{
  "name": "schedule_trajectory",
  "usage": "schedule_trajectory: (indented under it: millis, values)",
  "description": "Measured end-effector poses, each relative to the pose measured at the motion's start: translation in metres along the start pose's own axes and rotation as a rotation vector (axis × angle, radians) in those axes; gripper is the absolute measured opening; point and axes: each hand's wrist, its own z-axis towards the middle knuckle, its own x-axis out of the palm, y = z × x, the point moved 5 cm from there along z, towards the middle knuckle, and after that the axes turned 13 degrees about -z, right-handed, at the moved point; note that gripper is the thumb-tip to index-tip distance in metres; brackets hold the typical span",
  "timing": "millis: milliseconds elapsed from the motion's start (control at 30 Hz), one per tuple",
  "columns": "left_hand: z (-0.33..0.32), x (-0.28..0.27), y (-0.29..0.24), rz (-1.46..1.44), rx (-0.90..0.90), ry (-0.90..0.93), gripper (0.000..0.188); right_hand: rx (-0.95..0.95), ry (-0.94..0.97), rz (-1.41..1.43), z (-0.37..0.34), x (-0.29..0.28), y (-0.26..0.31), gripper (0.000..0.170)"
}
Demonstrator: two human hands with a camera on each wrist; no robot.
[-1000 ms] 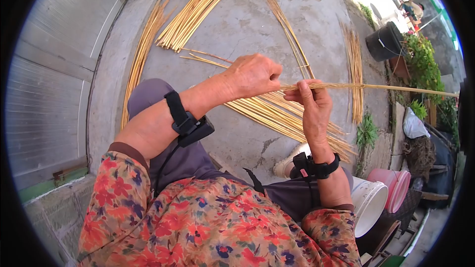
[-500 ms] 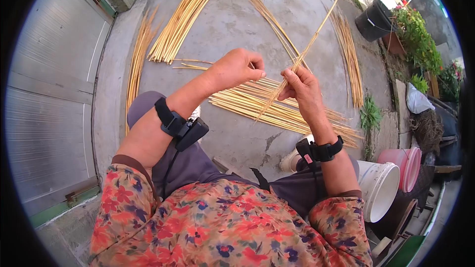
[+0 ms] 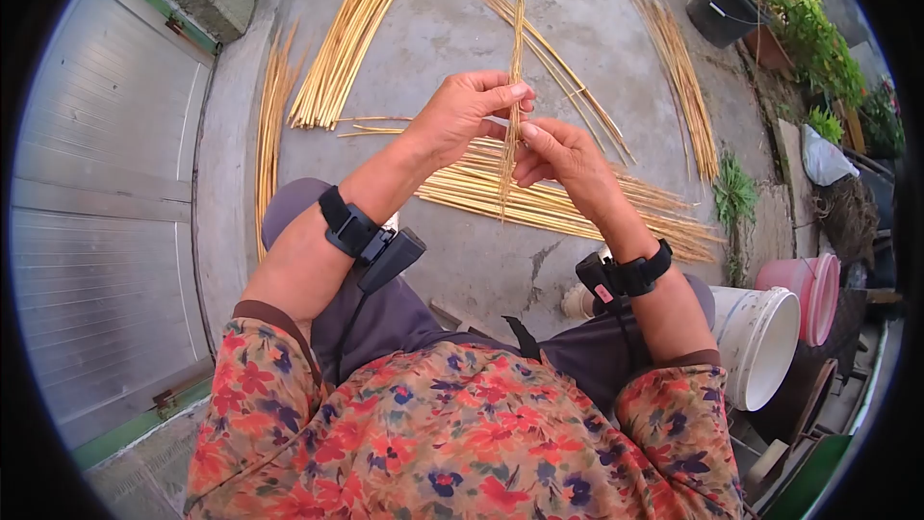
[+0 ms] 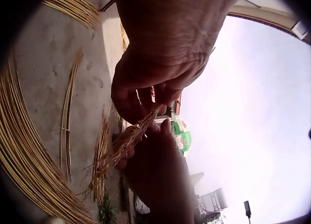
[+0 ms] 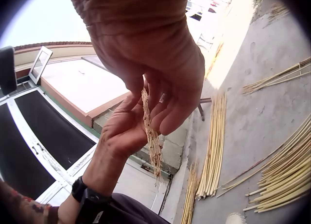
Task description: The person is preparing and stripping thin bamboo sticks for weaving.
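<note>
A long dry stalk [image 3: 518, 43] stands upright before the person's chest, its wispy seed head [image 3: 510, 159] hanging downward. The left hand [image 3: 460, 120] pinches it from the left, thumb laid across the front. Just below, the right hand [image 3: 568, 162] pinches the seed head between thumb and fingers. In the left wrist view the frayed seed head [image 4: 131, 141] passes between both hands, and its loose tips trail past the fingers. Seen from the right wrist, the same head [image 5: 151, 136] dangles in front of the left palm.
Bundles of similar stalks lie on the concrete: a thick one [image 3: 361, 39] at the far left, a wide one [image 3: 568, 207] below the hands, a thin one [image 3: 568, 77] beyond, another [image 3: 679, 77] at right. A white bucket [image 3: 760, 347] and a pink bucket [image 3: 813, 299] lie beside the right knee.
The stalk has swung from pointing right to upright, its seed head now downward. The left hand, apart from it half a second ago, now pinches it above the right hand.
</note>
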Motion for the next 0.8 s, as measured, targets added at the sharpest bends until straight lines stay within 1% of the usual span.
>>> schedule_trajectory:
  millis: [33, 100, 167, 200, 233, 300, 333, 367, 433, 500, 567, 600, 667, 733, 800]
  values:
    - [0.0, -0.003, -0.005, -0.023, 0.029, -0.023, 0.021, 0.004, -0.004, 0.111, -0.002, 0.0, 0.001, 0.032]
    - [0.0, -0.007, -0.012, -0.035, 0.069, -0.052, 0.021, -0.016, 0.034, 0.101, -0.007, 0.0, -0.001, 0.034]
    - [-0.002, -0.012, -0.018, -0.068, 0.083, -0.149, 0.02, -0.009, 0.023, 0.057, -0.01, 0.003, -0.013, 0.036]
    - [-0.003, -0.012, -0.018, -0.06, 0.087, -0.148, 0.02, -0.028, 0.044, 0.005, -0.01, 0.004, -0.012, 0.034]
    - [-0.004, -0.012, -0.017, -0.05, 0.1, -0.139, 0.019, -0.034, 0.044, 0.007, -0.012, 0.006, -0.011, 0.034]
    - [-0.005, -0.013, -0.016, -0.038, 0.115, -0.132, 0.019, -0.019, 0.026, 0.109, -0.019, 0.009, -0.004, 0.034]
    - [-0.005, -0.013, -0.017, -0.053, 0.132, -0.12, 0.019, 0.006, 0.021, 0.179, -0.021, 0.01, 0.0, 0.029]
    - [-0.005, -0.012, -0.018, -0.068, 0.148, -0.106, 0.019, 0.003, 0.02, 0.18, -0.021, 0.01, -0.002, 0.029]
    - [-0.004, -0.011, -0.018, -0.077, 0.167, -0.097, 0.019, -0.05, 0.025, 0.223, -0.019, 0.01, -0.006, 0.023]
    - [-0.005, -0.007, -0.021, -0.085, 0.188, -0.087, 0.02, -0.054, 0.007, 0.232, -0.02, 0.008, -0.004, 0.02]
    - [-0.008, 0.0, -0.019, -0.074, 0.136, -0.059, 0.02, -0.056, -0.009, 0.243, -0.02, 0.005, -0.003, 0.017]
    - [-0.01, 0.002, -0.018, -0.069, 0.137, -0.056, 0.02, -0.047, -0.036, 0.262, -0.019, 0.003, -0.002, 0.017]
    - [-0.011, 0.009, -0.01, -0.019, 0.045, 0.051, 0.018, -0.042, -0.065, 0.281, -0.019, -0.001, -0.002, 0.016]
    - [-0.015, 0.011, -0.01, -0.02, 0.056, 0.061, 0.017, -0.073, -0.016, 0.348, -0.019, -0.002, 0.001, 0.016]
    - [-0.018, 0.011, -0.013, -0.032, 0.07, 0.074, 0.015, -0.084, 0.001, 0.357, -0.021, -0.001, 0.003, 0.017]
